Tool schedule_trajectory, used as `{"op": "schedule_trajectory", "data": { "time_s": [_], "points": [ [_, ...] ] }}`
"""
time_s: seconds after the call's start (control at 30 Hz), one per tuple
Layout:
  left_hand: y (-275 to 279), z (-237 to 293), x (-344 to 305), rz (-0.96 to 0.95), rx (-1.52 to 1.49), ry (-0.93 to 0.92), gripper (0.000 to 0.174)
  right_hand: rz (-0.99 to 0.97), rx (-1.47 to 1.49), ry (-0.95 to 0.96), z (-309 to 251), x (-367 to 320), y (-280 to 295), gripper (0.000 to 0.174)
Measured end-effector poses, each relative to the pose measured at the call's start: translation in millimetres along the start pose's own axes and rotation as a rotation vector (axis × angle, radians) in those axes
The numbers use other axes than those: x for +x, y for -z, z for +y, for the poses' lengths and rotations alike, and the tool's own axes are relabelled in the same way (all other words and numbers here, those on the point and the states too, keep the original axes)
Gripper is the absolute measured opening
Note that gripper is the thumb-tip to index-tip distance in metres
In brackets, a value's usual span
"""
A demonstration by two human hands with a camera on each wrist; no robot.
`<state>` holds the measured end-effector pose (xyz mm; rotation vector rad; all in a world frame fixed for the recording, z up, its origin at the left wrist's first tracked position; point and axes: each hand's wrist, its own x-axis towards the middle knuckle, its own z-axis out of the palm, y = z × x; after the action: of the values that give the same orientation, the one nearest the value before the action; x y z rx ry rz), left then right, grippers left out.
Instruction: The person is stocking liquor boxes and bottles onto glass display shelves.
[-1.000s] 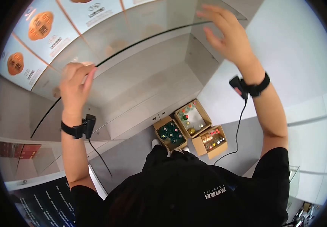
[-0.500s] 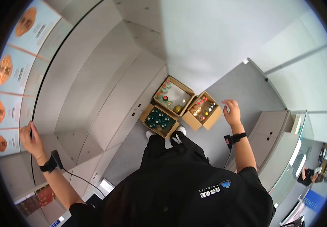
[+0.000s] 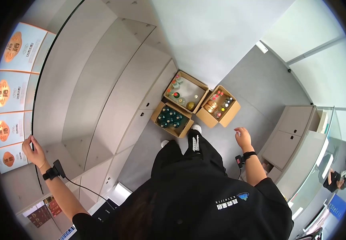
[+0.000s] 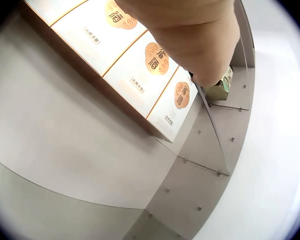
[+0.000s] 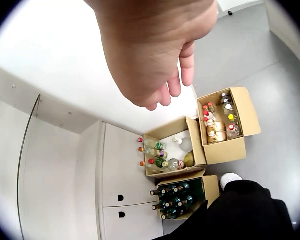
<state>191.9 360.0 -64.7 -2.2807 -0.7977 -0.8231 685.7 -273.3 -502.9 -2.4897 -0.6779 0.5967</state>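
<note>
My left hand [image 3: 34, 153] is raised at the left, its thumb and fingers pinching the front edge of a glass shelf [image 3: 33, 116]. White boxes [image 3: 4, 93] with orange emblems stand in a row on that shelf, right beside the hand. In the left wrist view the palm hides the fingertips and part of the boxes. My right hand [image 3: 243, 139] hangs in the air over the floor, fingers loosely curled around nothing. Its nearest things are three cardboard cartons of bottles: one carton [image 3: 230, 115] with mixed bottles, another [image 3: 195, 81] with clear ones, a third [image 3: 186, 129] with dark green ones.
Grey-white cabinet doors [image 3: 126, 127] run below the shelves. A white wall [image 3: 217, 36] rises behind the cartons. Grey floor [image 3: 257, 90] stretches to the right, up to a low cabinet [image 3: 284, 138]. Another person [image 3: 334, 181] is at the far right.
The right hand has dropped from beside the upper shelf to over the floor. The left hand stays at the shelf edge. The view has turned right and down toward the cartons.
</note>
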Motion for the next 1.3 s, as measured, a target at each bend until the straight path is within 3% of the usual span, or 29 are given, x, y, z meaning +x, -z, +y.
{"op": "schedule_trajectory", "data": {
  "time_s": [0.23, 0.47, 0.57, 0.67, 0.73, 0.87, 1.03, 1.07, 1.1, 1.3],
  "points": [
    [7, 19, 1, 0.030, -0.044, 0.005, 0.009, -0.106, -0.032, 0.045, -18, -6, -25, 0.018],
    [11, 22, -11, 0.014, -0.083, -0.065, 0.015, -0.177, -0.136, 0.162, -78, -5, -44, 0.019],
    [38, 76, -29, 0.037, -0.170, 0.020, 0.024, -0.194, -0.126, 0.227, -120, -16, -53, 0.020],
    [46, 111, -103, 0.015, -0.274, 0.111, 0.027, -0.269, -0.107, 0.200, -172, -24, -51, 0.022],
    [42, 143, -162, -0.130, -0.355, 0.120, 0.024, -0.257, -0.136, 0.244, -188, -29, -64, 0.022],
    [22, 206, -313, -0.507, -0.814, 0.534, 0.015, -0.341, -0.216, 0.386, -208, -41, -98, 0.022],
    [23, 252, -479, -0.685, -1.011, 0.850, 0.011, -0.476, -0.293, 0.526, -229, -48, -154, 0.022],
    [21, 259, -511, -0.811, -1.066, 1.009, 0.012, -0.491, -0.299, 0.570, -225, -42, -170, 0.023],
    [22, 268, -532, -0.938, -1.117, 1.171, 0.013, -0.520, -0.320, 0.563, -227, -37, -182, 0.023],
    [28, 309, -572, -1.047, -0.981, 1.278, 0.012, -0.634, -0.414, 0.498, -207, -2, -272, 0.024]
  ]
}}
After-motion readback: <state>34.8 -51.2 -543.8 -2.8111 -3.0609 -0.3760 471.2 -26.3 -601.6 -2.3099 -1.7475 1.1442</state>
